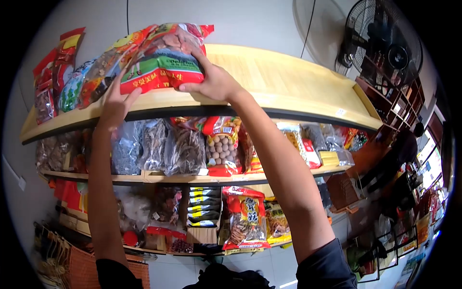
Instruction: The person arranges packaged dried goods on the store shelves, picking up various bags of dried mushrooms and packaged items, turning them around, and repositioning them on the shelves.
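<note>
Toward the upper left, the left hand [115, 100] and right hand [217, 83] clamp the red bag [166, 60], fingers spread; light, even pressure should steady it best.

A glossy red-and-green printed plastic bag [163, 60] crinkles above a smooth, pale wooden shelf [288, 79] with a satin sheen.

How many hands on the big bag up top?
2: the left hand at the bag's lower left corner, the right hand at its right side.
</note>
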A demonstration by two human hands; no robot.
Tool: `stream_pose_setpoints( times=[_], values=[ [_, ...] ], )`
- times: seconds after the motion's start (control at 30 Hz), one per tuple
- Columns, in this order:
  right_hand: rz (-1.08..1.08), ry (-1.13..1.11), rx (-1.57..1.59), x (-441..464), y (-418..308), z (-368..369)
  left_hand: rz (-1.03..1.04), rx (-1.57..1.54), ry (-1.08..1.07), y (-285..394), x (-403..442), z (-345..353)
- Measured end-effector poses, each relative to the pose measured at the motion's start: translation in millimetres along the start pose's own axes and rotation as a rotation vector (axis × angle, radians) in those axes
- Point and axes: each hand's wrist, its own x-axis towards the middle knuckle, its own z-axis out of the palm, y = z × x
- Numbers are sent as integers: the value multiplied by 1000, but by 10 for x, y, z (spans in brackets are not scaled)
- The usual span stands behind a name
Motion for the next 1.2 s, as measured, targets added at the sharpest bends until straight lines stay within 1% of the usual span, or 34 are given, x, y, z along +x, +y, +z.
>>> stream_pose_setpoints(
  times=[0.03, 0.07, 0.13, 0.2, 0.27, 0.3, 0.33, 0.4, 0.43, 0.47, 0.53, 0.67, 0.77, 0.87, 0.93, 1.0, 1.07, 1.13, 1.17, 1.2],
  values=[
    [9, 19, -16, -3, 3, 6, 109, 11, 50, -44, -12, 32],
    [22, 21, -13, -3, 4, 3, 132, -15, 25, 1, -7, 10],
    [45, 32, -59, -12, -2, -1, 48, -105, 24, 106, -30, 17],
    [49, 49, -65, -14, 8, 8, 84, -77, 39, 62, -30, 73],
    [50, 67, -115, -12, 26, 20, 551, 382, 169, -125, -14, 130],
    [40, 89, -134, -14, 37, 32, 740, 630, 184, -194, -14, 87],
    [51, 87, -130, -16, 50, 43, 765, 611, 209, -246, -11, 107],
    [68, 81, -169, -8, 73, 51, 368, 4, 80, -53, -16, 126],
    [42, 80, -142, 5, 103, 63, 187, -170, 58, 50, -19, 106],
    [51, 78, -138, 4, 111, 69, 176, -119, 52, 55, -1, 96],
    [39, 77, -116, 22, 124, 73, 34, -197, -22, 57, 3, 74],
    [57, 59, -118, 47, 147, 96, 14, -110, -2, 10, 7, 114],
    [75, 51, -127, 56, 146, 103, 47, -46, 76, -24, 6, 160],
    [82, 54, -124, 36, 122, 80, 84, -134, 69, -24, -14, 175],
    [160, -13, -128, -6, 21, 11, 95, -133, 75, -58, -20, 208],
    [151, -6, -116, -75, -43, -24, 132, -96, 123, -45, -34, 218],
    [141, 2, -105, -72, -41, -39, 110, -54, 149, -37, -51, 231],
    [-45, -55, 265, 6, 39, -51, 77, -73, 159, -30, -64, 250],
    [26, -80, 174, 14, 16, -101, 99, -54, 183, -27, -62, 264],
    [34, -81, 174, 4, -11, -117, 97, -58, 178, -27, -68, 275]
  ],
)
